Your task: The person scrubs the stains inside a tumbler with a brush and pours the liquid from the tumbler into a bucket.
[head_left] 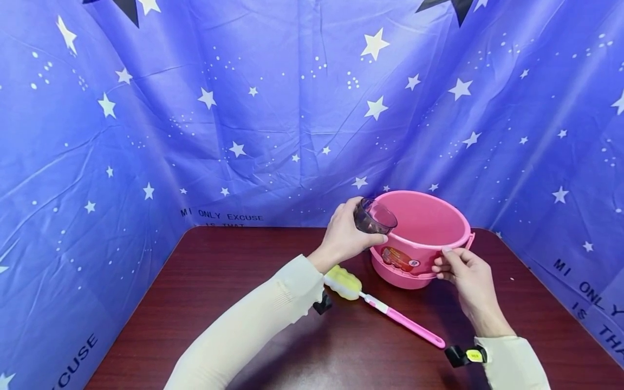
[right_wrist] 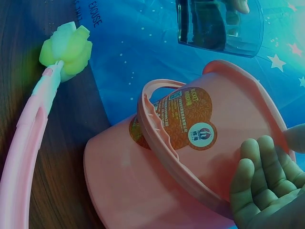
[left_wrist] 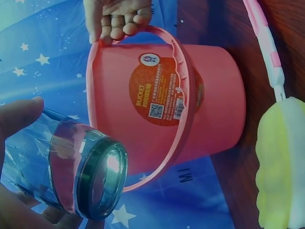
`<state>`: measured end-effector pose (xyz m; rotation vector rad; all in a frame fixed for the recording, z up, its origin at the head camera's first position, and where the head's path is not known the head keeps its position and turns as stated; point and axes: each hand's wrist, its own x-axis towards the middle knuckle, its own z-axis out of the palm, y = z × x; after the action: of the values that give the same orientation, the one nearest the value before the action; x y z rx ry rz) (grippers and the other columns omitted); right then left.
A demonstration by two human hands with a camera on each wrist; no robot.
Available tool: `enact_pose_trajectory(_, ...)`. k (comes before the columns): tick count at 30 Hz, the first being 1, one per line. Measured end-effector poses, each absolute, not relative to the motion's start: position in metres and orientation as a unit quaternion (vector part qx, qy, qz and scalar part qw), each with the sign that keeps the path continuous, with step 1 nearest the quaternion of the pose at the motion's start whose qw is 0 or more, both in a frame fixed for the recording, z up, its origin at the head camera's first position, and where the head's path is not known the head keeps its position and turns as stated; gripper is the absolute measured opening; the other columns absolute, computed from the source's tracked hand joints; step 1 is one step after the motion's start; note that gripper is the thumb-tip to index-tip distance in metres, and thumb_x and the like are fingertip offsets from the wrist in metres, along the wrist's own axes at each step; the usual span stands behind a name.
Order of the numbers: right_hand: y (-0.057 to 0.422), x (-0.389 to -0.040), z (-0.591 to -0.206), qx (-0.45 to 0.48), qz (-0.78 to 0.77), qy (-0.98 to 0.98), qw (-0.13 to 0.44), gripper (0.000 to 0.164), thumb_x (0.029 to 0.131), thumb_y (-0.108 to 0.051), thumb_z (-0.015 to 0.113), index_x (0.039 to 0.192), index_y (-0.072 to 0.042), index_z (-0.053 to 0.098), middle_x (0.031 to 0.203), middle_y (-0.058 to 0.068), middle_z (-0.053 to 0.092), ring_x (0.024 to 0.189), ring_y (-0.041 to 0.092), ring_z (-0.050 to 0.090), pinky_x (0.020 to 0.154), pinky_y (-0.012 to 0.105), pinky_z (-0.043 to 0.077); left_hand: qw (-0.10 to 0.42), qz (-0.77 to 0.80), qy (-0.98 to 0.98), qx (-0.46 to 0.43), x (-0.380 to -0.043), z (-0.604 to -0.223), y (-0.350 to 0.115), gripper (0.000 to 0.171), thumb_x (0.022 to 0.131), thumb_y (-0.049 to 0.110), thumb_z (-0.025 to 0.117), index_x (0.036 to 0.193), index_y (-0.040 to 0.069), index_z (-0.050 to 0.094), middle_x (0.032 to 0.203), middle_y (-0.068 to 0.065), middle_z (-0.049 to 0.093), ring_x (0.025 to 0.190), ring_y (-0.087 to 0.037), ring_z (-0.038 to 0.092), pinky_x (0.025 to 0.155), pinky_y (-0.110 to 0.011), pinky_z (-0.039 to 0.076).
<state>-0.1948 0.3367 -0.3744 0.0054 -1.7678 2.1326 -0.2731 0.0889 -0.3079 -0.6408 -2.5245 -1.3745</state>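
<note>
My left hand (head_left: 341, 233) grips a dark see-through drinking glass (head_left: 374, 218), fingers and thumb wrapped around its side. The glass is at the left rim of a pink plastic bucket (head_left: 426, 219), its mouth leaning toward the bucket. In the left wrist view the thick base of the glass (left_wrist: 102, 179) faces the camera. My right hand (head_left: 470, 279) holds the bucket's front right rim, thumb at the edge and fingers bent against the outer wall. The bucket stands upright, its pink handle (right_wrist: 162, 143) hanging down across the front beside an orange-red label (left_wrist: 155, 90).
On the dark red wooden table (head_left: 195, 303), in front of the bucket, lies a sponge bottle brush (head_left: 409, 324) with a yellow and white head (head_left: 343, 283) and a pink and white handle. A blue star-patterned cloth (head_left: 273, 108) rises behind the table and along both sides.
</note>
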Motion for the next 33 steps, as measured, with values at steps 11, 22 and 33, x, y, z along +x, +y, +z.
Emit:
enact_pose_trajectory(11,0.336,-0.196,-0.375,0.004,0.759,-0.623,0.188,0.012,0.093,-0.014,0.061,0.086,-0.005,0.064,0.072,0.003,0.068,0.062,0.012,0.066,0.058,0.025,0.055,0.112,-0.425,-0.871,-0.218,-0.273,-0.304,0.095,0.088,0.064,0.045,0.085,0.137,0.019,0.045,0.116,0.000,0.053,0.105,-0.014,0.048,0.087,-0.035,0.047)
enact_pose_trajectory(22,0.337,-0.195,-0.375,0.006,0.759,-0.624,0.187,0.012,0.093,-0.014,0.061,0.088,-0.004,0.064,0.072,0.004,0.068,0.062,0.013,0.066,0.059,0.025,0.055,0.130,-0.382,-0.890,-0.214,-0.278,-0.302,0.101,0.092,0.063,0.049,0.084,0.140,0.021,0.043,0.117,-0.001,0.053,0.106,-0.016,0.047,0.090,-0.035,0.044)
enact_pose_trajectory(33,0.337,-0.195,-0.375,0.004,0.754,-0.630,0.187,0.013,0.093,-0.016,0.061,0.087,-0.005,0.064,0.072,0.003,0.068,0.062,0.013,0.066,0.059,0.025,0.055,0.135,-0.355,-0.900,-0.214,-0.280,-0.300,0.103,0.091,0.064,0.049,0.083,0.141,0.022,0.042,0.120,-0.001,0.051,0.110,-0.018,0.046,0.095,-0.038,0.040)
